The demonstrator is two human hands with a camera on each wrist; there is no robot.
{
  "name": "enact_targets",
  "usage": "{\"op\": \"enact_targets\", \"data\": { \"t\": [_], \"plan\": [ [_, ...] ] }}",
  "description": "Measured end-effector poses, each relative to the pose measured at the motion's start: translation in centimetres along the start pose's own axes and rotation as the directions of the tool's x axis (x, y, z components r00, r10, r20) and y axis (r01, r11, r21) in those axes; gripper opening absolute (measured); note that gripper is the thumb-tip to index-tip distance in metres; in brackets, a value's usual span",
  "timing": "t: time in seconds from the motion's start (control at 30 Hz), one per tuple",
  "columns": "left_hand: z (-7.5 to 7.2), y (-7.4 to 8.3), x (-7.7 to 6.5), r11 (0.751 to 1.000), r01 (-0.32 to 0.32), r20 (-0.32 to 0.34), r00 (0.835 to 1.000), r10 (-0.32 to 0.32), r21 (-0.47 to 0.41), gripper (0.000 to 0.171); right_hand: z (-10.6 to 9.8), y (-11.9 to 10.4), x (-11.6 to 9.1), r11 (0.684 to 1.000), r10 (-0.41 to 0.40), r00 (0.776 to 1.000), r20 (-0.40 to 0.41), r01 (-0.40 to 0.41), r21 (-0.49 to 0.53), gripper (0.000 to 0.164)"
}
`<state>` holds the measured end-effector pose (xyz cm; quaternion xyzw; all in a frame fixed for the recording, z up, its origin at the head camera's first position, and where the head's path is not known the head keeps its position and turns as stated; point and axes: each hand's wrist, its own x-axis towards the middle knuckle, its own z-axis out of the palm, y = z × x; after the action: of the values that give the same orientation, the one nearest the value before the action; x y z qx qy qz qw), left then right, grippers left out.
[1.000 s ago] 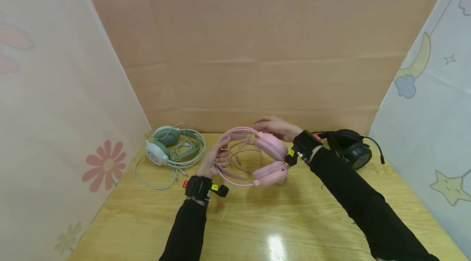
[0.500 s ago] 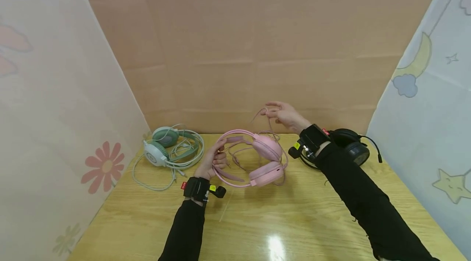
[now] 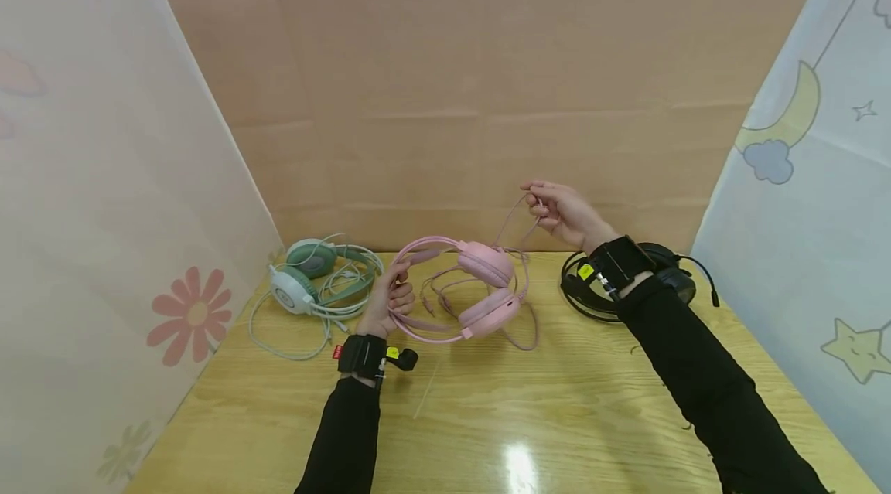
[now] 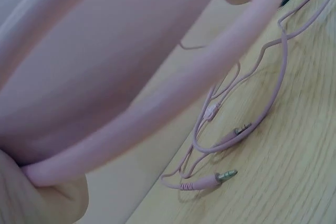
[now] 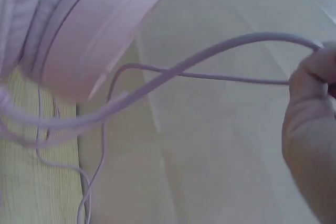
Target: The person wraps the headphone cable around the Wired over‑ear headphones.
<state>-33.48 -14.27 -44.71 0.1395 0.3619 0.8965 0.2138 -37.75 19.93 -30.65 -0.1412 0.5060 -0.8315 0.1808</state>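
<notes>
Pink headphones (image 3: 487, 315) are held just above the table, tipped sideways with the ear cups to the right. My left hand (image 3: 387, 301) grips them by the headband (image 4: 157, 108), its fingers curled round the band. Up and to the right, my right hand (image 3: 565, 214) pinches the pink cable (image 5: 210, 53), which arches from an ear cup (image 5: 105, 30) up to the fingers. More of that cable lies in loose loops on the table behind and under the headphones. Two metal-tipped plugs (image 4: 210, 181) show in the left wrist view.
White and green headphones (image 3: 295, 289) with a coiled white cable lie at the left of the wooden table (image 3: 459, 417). Black headphones (image 3: 678, 277) with a microphone and coiled cable lie at the right, partly behind my right wrist. A brown paper wall (image 3: 418, 92) stands at the back.
My right hand came away from the ear cup, took the pink cable and moved up and right, drawing it out. My left hand and the pink headphones shifted slightly left.
</notes>
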Motion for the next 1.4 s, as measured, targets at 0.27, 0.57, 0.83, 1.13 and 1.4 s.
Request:
{"op": "enact_targets", "data": {
  "t": [0.27, 0.57, 0.83, 1.13, 1.4],
  "plan": [
    [0.1, 0.0, 0.0, 0.999, 0.050, 0.150, 0.988, -0.049, -0.001, 0.045, 3.3, 1.8, 1.7, 0.986, 0.046, 0.983, 0.181, -0.015, -0.167, 0.024],
    [0.4, -0.2, -0.2, 0.996, 0.066, 0.227, 0.972, -0.052, -0.054, 0.048, 2.8, 5.0, 3.0, 0.760, 0.194, 0.980, -0.032, -0.171, -0.627, 0.028],
    [1.4, -0.2, -0.1, 0.996, 0.069, 0.144, 0.987, -0.076, 0.052, 0.049, 2.9, 5.3, 2.8, 0.439, 0.203, 0.978, -0.047, -0.134, -0.888, 0.031],
    [1.0, -0.3, 0.0, 0.998, 0.049, 0.157, 0.986, -0.055, 0.043, 0.048, 1.4, 5.3, 2.8, 0.619, 0.210, 0.977, 0.034, -0.106, -0.778, 0.052],
    [0.7, 0.0, -0.4, 1.000, -0.003, 0.175, 0.984, 0.007, -0.021, 0.048, 0.7, 4.9, 2.0, 0.554, 0.128, 0.991, 0.043, -0.036, -0.831, 0.042]
  ]
}}
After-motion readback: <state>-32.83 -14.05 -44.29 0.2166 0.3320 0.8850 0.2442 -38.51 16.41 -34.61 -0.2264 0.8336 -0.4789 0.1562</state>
